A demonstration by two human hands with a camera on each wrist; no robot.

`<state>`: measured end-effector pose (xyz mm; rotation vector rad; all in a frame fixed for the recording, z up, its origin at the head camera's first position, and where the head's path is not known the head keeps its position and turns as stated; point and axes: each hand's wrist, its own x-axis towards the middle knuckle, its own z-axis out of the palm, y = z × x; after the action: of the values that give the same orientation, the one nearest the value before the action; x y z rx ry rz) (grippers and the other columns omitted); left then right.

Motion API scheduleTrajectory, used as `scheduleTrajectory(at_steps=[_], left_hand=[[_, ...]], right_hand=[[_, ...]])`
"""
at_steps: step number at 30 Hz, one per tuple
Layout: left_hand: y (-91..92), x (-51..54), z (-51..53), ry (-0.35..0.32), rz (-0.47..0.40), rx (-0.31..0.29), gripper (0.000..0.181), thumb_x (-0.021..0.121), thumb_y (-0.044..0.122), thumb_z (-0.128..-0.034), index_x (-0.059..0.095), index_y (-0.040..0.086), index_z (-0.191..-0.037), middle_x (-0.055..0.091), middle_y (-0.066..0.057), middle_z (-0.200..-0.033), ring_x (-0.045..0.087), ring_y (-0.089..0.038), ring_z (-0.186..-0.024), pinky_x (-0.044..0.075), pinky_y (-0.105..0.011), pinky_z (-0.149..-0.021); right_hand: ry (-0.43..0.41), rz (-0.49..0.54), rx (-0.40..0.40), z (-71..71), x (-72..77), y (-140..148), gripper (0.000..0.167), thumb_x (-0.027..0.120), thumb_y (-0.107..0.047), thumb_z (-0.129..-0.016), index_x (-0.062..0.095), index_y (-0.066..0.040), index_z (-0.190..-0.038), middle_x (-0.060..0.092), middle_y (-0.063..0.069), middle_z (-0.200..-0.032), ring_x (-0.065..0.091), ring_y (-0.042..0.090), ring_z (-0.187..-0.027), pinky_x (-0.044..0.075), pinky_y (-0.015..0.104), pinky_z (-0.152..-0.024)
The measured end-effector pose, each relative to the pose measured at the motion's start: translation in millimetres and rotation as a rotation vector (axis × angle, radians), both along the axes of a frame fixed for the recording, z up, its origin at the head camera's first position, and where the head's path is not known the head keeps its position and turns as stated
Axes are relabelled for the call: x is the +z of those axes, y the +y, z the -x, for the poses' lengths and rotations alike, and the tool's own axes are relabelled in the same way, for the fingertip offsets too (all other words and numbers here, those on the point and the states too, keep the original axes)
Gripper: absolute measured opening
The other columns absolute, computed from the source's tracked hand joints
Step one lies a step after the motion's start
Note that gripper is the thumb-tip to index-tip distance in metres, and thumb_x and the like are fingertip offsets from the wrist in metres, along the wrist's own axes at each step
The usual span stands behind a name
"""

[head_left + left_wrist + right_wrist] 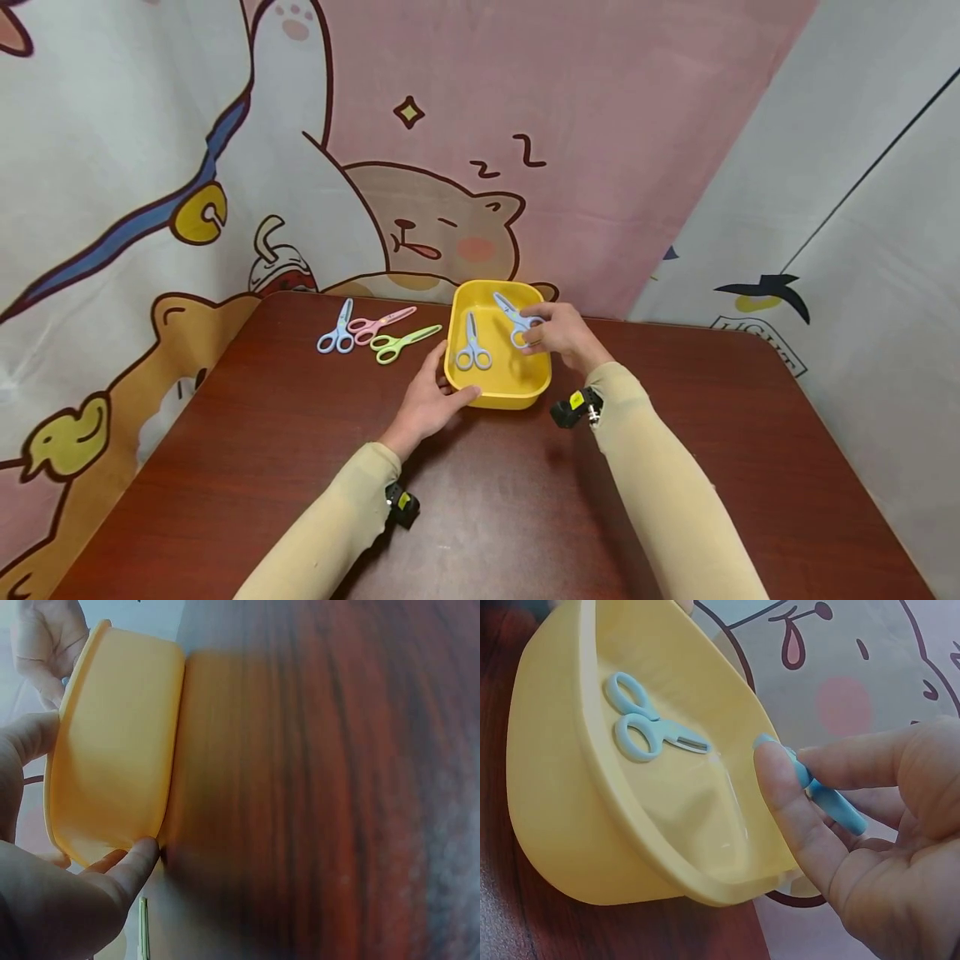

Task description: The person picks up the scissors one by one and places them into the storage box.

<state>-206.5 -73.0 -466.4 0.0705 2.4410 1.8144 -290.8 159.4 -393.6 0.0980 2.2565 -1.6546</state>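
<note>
A yellow plastic basket (501,402) stands on the table. My left hand (424,402) grips its near left corner, thumb over the rim and fingers along the outer wall. Over the basket's right side, my right hand (568,335) pinches a pair of blue scissors (509,307) by the handles, blades pointing away to the far left. In the right wrist view the fingers partly cover these scissors (838,808). Another pair of blue scissors (652,729) lies on the basket floor at the left, closed.
Left of the basket lie blue scissors (345,318), pink scissors (392,318) and green scissors (415,336), close together on the dark red wooden table (300,425). A cartoon-printed curtain (600,125) hangs directly behind the table's far edge.
</note>
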Motion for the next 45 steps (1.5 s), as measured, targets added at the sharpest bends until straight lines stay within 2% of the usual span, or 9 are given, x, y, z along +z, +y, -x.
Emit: scheduleTrajectory(at_steps=[6,13,21,37,45], left_hand=[[0.7,0.9,0.3,-0.003,-0.012,-0.004,0.101,0.085,0.02,-0.0867,0.022,0.016,-0.165,0.046,-0.018,-0.154,0.06,-0.034,-0.128,0.054,-0.045,-0.102],[0.9,0.0,0.8,-0.002,-0.001,0.004,0.099,0.085,0.021,-0.0861,0.024,0.017,-0.165,0.047,-0.017,-0.154,0.061,-0.033,-0.127,0.054,-0.044,-0.102],[1.7,-0.8,0.6,0.037,-0.034,-0.009,0.098,0.084,0.017,-0.0858,0.025,0.011,-0.164,0.055,-0.022,-0.144,0.065,-0.035,-0.119,0.056,-0.042,-0.097],[2.5,-0.1,0.9,0.02,-0.003,-0.004,0.097,0.084,0.022,-0.0872,0.025,0.014,-0.164,0.053,-0.017,-0.147,0.063,-0.03,-0.12,0.055,-0.041,-0.098],[1.0,-1.0,0.7,0.012,-0.006,-0.006,0.097,0.084,0.022,-0.0876,0.025,0.014,-0.164,0.054,-0.018,-0.145,0.063,-0.031,-0.121,0.055,-0.042,-0.098]], right_hand=[[-0.009,0.01,0.009,2.0,-2.8,-3.1,0.054,0.065,0.012,-0.092,0.055,0.003,-0.144,0.046,0.017,-0.116,0.066,0.021,-0.079,0.063,0.039,-0.083],[-0.014,0.021,0.008,3.8,-5.9,-6.6,0.053,0.066,0.012,-0.092,0.056,0.003,-0.143,0.046,0.017,-0.115,0.066,0.02,-0.076,0.06,0.046,-0.09],[-0.02,0.018,0.02,3.8,-7.3,-11.4,0.054,0.064,0.013,-0.093,0.053,0.006,-0.145,0.047,0.016,-0.11,0.067,0.02,-0.072,0.062,0.04,-0.083],[-0.03,-0.052,0.013,5.0,-9.6,-22.2,0.051,0.065,0.006,-0.096,0.055,0.001,-0.145,0.053,0.021,-0.12,0.068,0.022,-0.078,0.056,0.051,-0.098],[-0.025,-0.051,0.005,6.0,-11.5,-27.0,0.051,0.065,0.009,-0.094,0.056,0.002,-0.144,0.053,0.02,-0.116,0.066,0.02,-0.073,0.058,0.048,-0.096]])
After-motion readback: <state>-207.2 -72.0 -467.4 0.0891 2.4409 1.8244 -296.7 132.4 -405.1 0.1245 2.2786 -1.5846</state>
